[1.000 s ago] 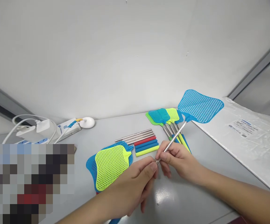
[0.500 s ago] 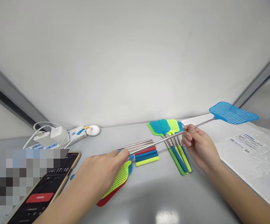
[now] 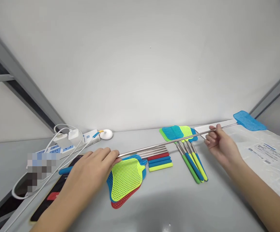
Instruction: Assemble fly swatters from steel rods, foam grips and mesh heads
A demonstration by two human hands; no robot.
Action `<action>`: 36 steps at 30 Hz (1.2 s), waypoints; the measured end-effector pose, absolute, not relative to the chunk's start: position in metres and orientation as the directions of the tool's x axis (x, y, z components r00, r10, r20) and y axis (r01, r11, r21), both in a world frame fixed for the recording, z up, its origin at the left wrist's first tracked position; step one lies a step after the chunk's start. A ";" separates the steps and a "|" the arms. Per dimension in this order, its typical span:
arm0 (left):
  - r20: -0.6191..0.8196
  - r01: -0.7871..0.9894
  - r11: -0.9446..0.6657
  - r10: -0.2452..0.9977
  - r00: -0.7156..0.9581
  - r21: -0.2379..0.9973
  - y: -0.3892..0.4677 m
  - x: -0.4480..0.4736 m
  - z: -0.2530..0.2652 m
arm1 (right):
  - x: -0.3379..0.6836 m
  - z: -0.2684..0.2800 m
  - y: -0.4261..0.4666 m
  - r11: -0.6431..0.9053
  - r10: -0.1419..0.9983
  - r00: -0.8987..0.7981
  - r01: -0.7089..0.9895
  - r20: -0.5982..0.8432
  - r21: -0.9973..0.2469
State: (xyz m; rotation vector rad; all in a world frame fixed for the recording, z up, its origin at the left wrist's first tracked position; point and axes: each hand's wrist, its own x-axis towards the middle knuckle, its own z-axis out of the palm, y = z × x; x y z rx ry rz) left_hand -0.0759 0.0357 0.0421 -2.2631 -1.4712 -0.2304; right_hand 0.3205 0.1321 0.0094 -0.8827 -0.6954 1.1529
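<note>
A fly swatter with a blue head (image 3: 250,121) and a thin metal rod is held slantwise across the table between my two hands. My right hand (image 3: 223,145) pinches the rod a little below the head. My left hand (image 3: 96,166) is closed round the other end, and a blue handle (image 3: 65,170) sticks out beyond it. Below and beside my left hand lie loose swatter heads, a yellow-green one (image 3: 127,178) on top of blue and red ones. Behind them is a row of metal rods (image 3: 155,151), with red, blue and yellow handle grips (image 3: 160,166) in front.
Several whole fly swatters (image 3: 190,162) lie stacked at centre right. A plastic-wrapped package (image 3: 275,167) with a label covers the right side. At left are a power strip (image 3: 89,138) with chargers and cables, a round white device (image 3: 106,134) and a phone (image 3: 50,196), partly hidden.
My left hand has moved left along the swatter toward its handle end. My right hand and the blue head have shifted slightly right. The camera view has turned a little left.
</note>
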 end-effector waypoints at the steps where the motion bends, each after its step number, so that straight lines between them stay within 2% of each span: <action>1: 0.381 0.896 -0.351 0.815 0.436 -0.272 0.035 -0.074 0.043 | 0.309 0.007 0.126 0.121 0.975 0.220 -0.468 0.017 -0.876; 6: 0.400 0.884 -0.379 0.791 0.464 -0.275 0.034 -0.067 0.040 | 0.261 0.002 0.096 -0.058 0.997 -0.080 -0.456 -0.024 -0.888; 15: 0.383 0.888 -0.397 0.802 0.458 -0.231 0.030 -0.055 0.028 | 0.250 0.001 0.071 -0.107 0.960 -0.278 -0.319 -0.015 -0.942; 20: 0.445 0.874 -0.383 0.755 0.482 -0.297 0.030 -0.054 0.032 | 0.249 0.007 0.068 -0.116 0.986 -0.150 -0.351 -0.066 -0.929; 27: 0.489 0.864 -0.355 0.717 0.497 -0.357 0.040 -0.071 0.034 | 0.263 0.019 0.077 -0.031 0.999 -0.007 -0.435 -0.031 -0.900; 32: 0.461 0.868 -0.391 0.737 0.495 -0.306 0.044 -0.072 0.023 | 0.265 0.018 0.083 0.006 0.999 0.049 -0.474 -0.019 -0.881; 36: 0.418 0.894 -0.377 0.791 0.446 -0.242 0.047 -0.075 0.022 | 0.276 0.019 0.096 0.076 0.980 0.194 -0.536 -0.035 -0.841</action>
